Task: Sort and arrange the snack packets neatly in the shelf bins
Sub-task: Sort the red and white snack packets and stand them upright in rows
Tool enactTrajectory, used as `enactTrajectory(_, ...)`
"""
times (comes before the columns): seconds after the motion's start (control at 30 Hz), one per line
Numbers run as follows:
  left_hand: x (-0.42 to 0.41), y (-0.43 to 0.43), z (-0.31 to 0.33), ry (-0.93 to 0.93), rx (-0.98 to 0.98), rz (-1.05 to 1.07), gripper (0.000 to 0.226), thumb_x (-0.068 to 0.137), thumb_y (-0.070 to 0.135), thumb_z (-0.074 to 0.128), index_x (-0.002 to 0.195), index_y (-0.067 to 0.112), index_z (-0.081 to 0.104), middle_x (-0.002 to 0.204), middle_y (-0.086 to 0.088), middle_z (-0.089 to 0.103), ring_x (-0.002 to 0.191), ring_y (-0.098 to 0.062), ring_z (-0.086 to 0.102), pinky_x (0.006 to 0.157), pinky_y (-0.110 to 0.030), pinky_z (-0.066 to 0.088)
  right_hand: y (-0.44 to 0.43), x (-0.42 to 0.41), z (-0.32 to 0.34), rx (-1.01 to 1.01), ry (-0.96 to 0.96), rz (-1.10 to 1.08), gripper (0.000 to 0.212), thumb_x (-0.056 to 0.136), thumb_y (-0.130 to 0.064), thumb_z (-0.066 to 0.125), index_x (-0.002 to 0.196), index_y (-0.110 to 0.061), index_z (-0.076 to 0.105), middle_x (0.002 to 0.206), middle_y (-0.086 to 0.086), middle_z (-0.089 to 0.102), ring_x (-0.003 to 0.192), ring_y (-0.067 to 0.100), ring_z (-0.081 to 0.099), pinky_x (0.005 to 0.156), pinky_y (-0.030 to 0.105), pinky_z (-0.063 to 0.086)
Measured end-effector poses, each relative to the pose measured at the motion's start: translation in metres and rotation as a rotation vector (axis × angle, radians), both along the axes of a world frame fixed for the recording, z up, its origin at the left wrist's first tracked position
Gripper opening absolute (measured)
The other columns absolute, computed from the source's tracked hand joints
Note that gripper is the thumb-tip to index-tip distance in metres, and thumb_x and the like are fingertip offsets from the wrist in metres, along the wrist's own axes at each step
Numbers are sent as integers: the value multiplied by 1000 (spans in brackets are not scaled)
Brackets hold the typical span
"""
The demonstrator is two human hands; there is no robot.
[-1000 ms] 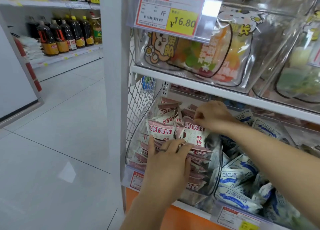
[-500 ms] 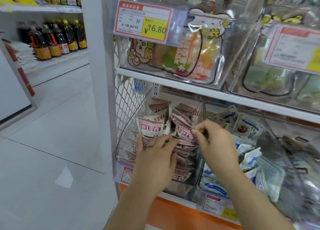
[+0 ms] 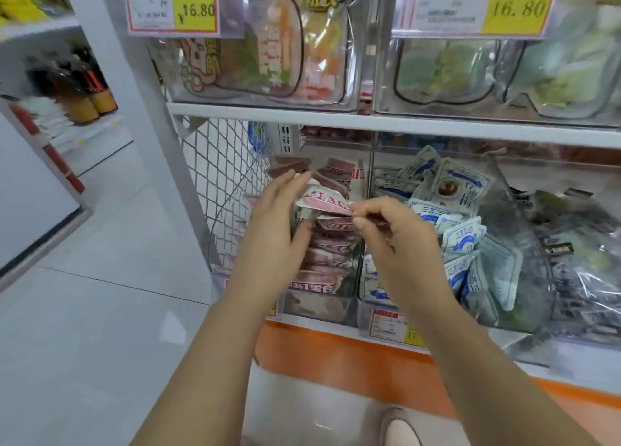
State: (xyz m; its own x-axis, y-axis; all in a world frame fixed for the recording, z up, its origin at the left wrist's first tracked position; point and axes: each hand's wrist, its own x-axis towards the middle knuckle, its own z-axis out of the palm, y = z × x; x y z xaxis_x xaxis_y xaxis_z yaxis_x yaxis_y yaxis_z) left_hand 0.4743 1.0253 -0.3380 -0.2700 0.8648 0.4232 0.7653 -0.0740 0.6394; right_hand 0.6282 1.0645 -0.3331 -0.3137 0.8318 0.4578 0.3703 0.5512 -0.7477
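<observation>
Since the earlier frame, one red-and-white packet [image 3: 322, 201] has been lifted above the stack of red packets [image 3: 327, 254], and the left hand [image 3: 272, 240] has been raised from lying flat on that stack to standing edge-on at its left side. The packet is pinched by its right edge between thumb and curled fingers of the right hand [image 3: 396, 244]. The left hand is held with fingers straight and nothing gripped, its fingertips touching the lifted packet's left end.

The stack is kept in a clear bin [image 3: 319, 311] of hard, glossy plastic at the left end of the lower shelf. Blue-and-white packets [image 3: 463, 240], flat and crinkled, are piled loosely in the next bin to the right. A white shelf board [image 3: 369, 123] is seen above, carrying more clear bins printed with cartoon outlines. Two red-and-yellow price tags are hung there, the left price tag [image 3: 173, 5] reading 16.80. A white wire mesh panel [image 3: 218, 163] closes the shelf's left side. An orange base band [image 3: 336, 355] runs beneath. Pale, glossy floor tiles [image 3: 84, 294] are seen left, with dark bottles [image 3: 80, 89] blurred on a far shelf.
</observation>
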Motion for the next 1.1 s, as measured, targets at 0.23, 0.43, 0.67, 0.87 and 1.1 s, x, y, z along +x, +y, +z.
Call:
enactTrajectory(0.23, 5, 7, 5, -3, 37, -19, 37, 84, 0, 56, 109, 26, 59, 107, 13, 57, 91, 17, 41, 82, 3, 28, 4, 9, 0, -152, 155, 28, 19, 85, -12, 65, 90, -30, 62, 90, -18, 65, 85, 0, 62, 76, 14, 50)
enactTrajectory(0.43, 9, 6, 6, -159, 79, 140, 21, 89, 35, 59, 108, 29, 59, 97, 17, 63, 85, 5, 56, 67, -8, 42, 24, 6, -3, -176, 85, -8, 39, 81, -9, 70, 115, -27, 62, 91, -21, 64, 81, -9, 60, 72, 8, 48)
enactTrajectory(0.67, 8, -23, 5, -408, 214, 341, 14, 88, 18, 59, 97, 29, 58, 86, 18, 63, 80, 9, 58, 63, -4, 39, 49, -10, 3, -17, -6, -133, 11, 86, -13, 65, 91, -20, 71, 79, -11, 68, 55, -3, 52, 55, 10, 40)
enactTrajectory(0.87, -2, -25, 5, -561, 200, 335, 15, 89, 21, 59, 98, 32, 60, 90, 16, 67, 81, 5, 60, 63, -6, 42, 66, -24, 9, 33, -399, -54, 14, 92, -20, 55, 93, -22, 69, 82, -6, 70, 63, 8, 57, 60, 22, 41)
enactTrajectory(1.1, -20, -20, 9, -633, 168, 308, 17, 89, 17, 60, 103, 25, 62, 88, 19, 66, 77, 14, 58, 58, 1, 38, 85, -39, 20, -15, -1040, 167, 28, 94, -14, 47, 105, -31, 66, 108, -7, 64, 88, 13, 60, 80, 30, 50)
